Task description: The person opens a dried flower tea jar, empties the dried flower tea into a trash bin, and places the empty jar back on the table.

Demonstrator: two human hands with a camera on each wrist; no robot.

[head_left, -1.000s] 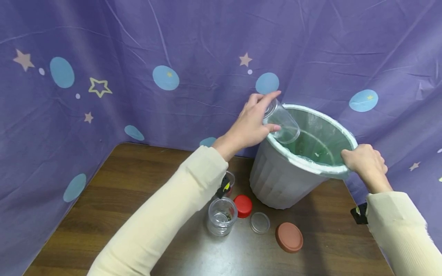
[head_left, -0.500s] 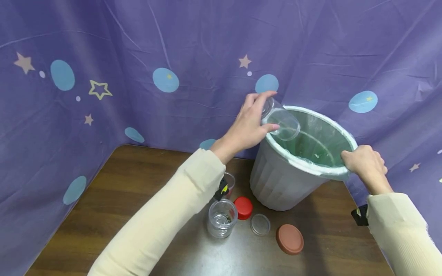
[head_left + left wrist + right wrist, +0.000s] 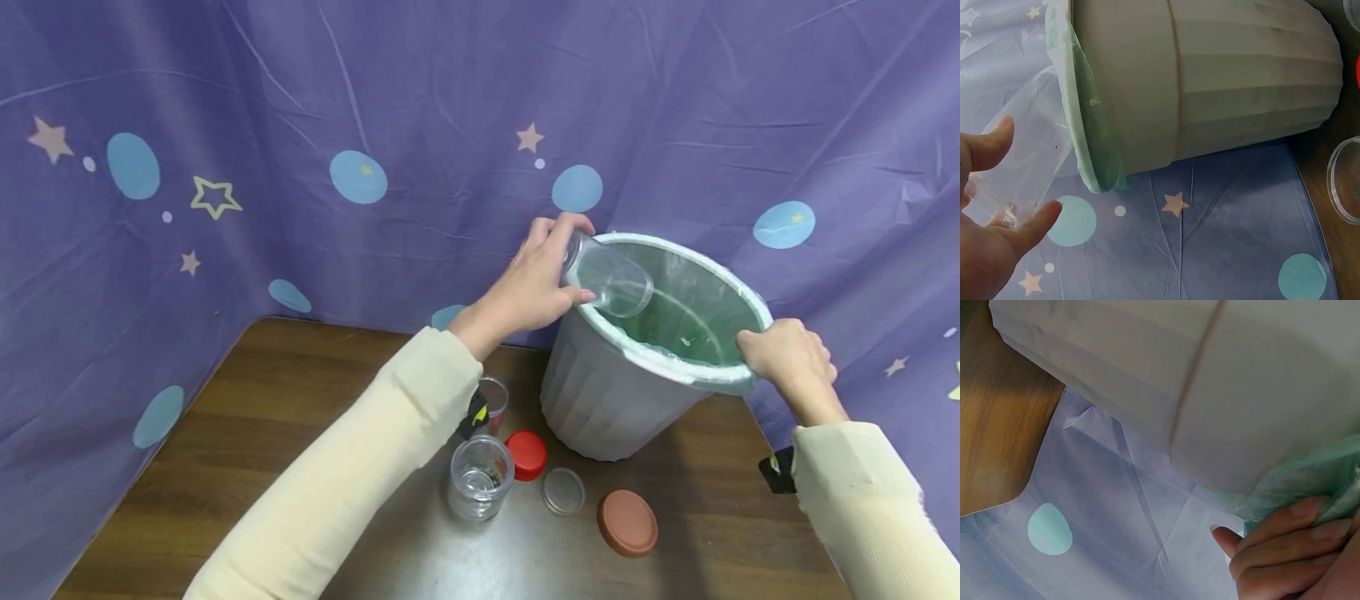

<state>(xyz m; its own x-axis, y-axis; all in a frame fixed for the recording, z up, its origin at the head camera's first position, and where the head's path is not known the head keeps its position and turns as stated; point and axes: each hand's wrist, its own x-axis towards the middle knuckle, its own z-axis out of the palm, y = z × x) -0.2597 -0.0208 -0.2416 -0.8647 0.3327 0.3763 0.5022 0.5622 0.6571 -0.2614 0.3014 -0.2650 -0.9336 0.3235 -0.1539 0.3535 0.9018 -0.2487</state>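
My left hand [image 3: 536, 279] grips a clear plastic jar [image 3: 615, 275] near its base. The jar is tipped with its mouth over the opening of a grey trash can [image 3: 600, 400]. In the left wrist view, thumb and fingers curve round the clear jar [image 3: 1035, 131] beside the can's rim. A thin green liner [image 3: 675, 364] is folded over that rim. My right hand [image 3: 791, 358] holds the can's right edge, and the can leans toward that side. Fingers of the right hand [image 3: 1291, 550] curl over the liner [image 3: 1297, 478] in the right wrist view.
On the wooden table [image 3: 360, 533] stand an open clear jar [image 3: 480, 483] with small bits inside and another clear container [image 3: 495, 396] partly behind my left sleeve. Nearby lie a red lid [image 3: 527, 454], a clear lid [image 3: 563, 490] and a brownish-red lid [image 3: 627, 522]. A purple curtain [image 3: 450, 100] hangs behind.
My left hand has dropped slightly and shifted a little left with the jar, which now lies closer to horizontal. The right hand keeps its hold on the can's rim.
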